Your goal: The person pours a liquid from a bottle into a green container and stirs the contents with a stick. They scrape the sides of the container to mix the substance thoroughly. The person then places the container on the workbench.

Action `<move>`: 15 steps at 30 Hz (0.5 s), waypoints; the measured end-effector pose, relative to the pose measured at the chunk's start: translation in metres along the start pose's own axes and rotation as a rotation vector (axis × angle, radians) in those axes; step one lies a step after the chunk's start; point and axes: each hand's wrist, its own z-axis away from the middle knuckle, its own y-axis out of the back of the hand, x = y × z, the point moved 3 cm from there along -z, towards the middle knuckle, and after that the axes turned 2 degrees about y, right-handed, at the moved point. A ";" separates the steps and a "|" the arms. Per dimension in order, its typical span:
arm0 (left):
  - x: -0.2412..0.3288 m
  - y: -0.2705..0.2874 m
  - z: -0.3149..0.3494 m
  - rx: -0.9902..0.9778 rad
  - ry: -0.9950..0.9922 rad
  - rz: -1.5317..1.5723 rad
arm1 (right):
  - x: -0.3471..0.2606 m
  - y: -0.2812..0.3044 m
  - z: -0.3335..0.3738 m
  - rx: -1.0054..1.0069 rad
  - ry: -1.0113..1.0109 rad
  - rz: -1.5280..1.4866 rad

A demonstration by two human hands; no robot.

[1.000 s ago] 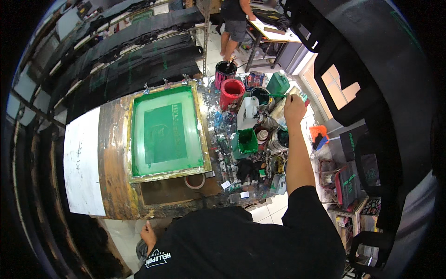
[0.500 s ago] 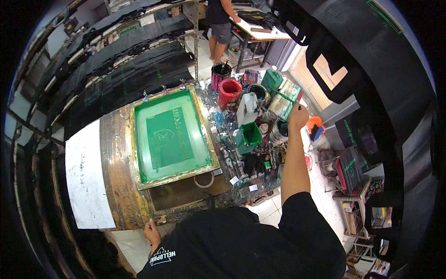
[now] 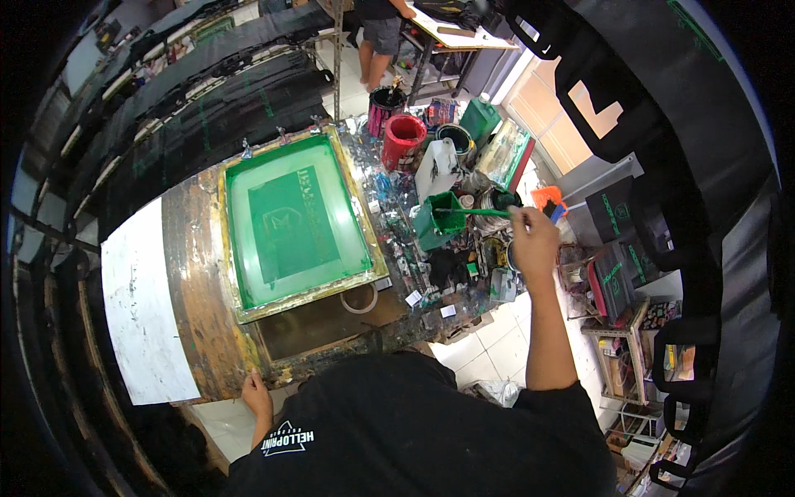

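My right hand (image 3: pixel 534 240) is closed round one end of a thin green stirring stick (image 3: pixel 484 212). The stick's other end reaches into the open green ink container (image 3: pixel 439 236), which has green ink inside. At the table's near edge my left hand (image 3: pixel 257 398) grips the wooden board (image 3: pixel 199 290); some of its fingers are hidden. Between the hands lies a screen-printing frame (image 3: pixel 302 286), its mesh covered with green ink around a darker rectangular design. Its far side is held by clamps.
Ink pots crowd the table's right side, including a red bucket (image 3: pixel 404 147), a white jug (image 3: pixel 439 170) and a green jug (image 3: pixel 480 120). A tape roll (image 3: pixel 359 298) lies below the frame. White paper (image 3: pixel 141 306) covers the left end. Another person (image 3: pixel 379 41) stands beyond.
My right hand has brought the green stick down and left from the far pots to the green container. My left hand stays at the table edge. The whole view has shifted slightly.
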 end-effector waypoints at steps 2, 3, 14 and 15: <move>-0.003 -0.007 -0.001 0.008 0.020 0.033 | -0.011 -0.022 -0.005 -0.019 0.153 0.105; -0.003 -0.009 -0.003 0.006 0.036 0.039 | -0.016 -0.034 -0.007 -0.022 0.217 0.159; -0.011 -0.003 0.040 -0.045 0.160 0.034 | -0.001 -0.111 -0.033 -0.289 0.567 -0.040; -0.016 0.000 0.048 -0.021 0.174 0.046 | 0.000 -0.104 -0.037 -0.256 0.550 -0.054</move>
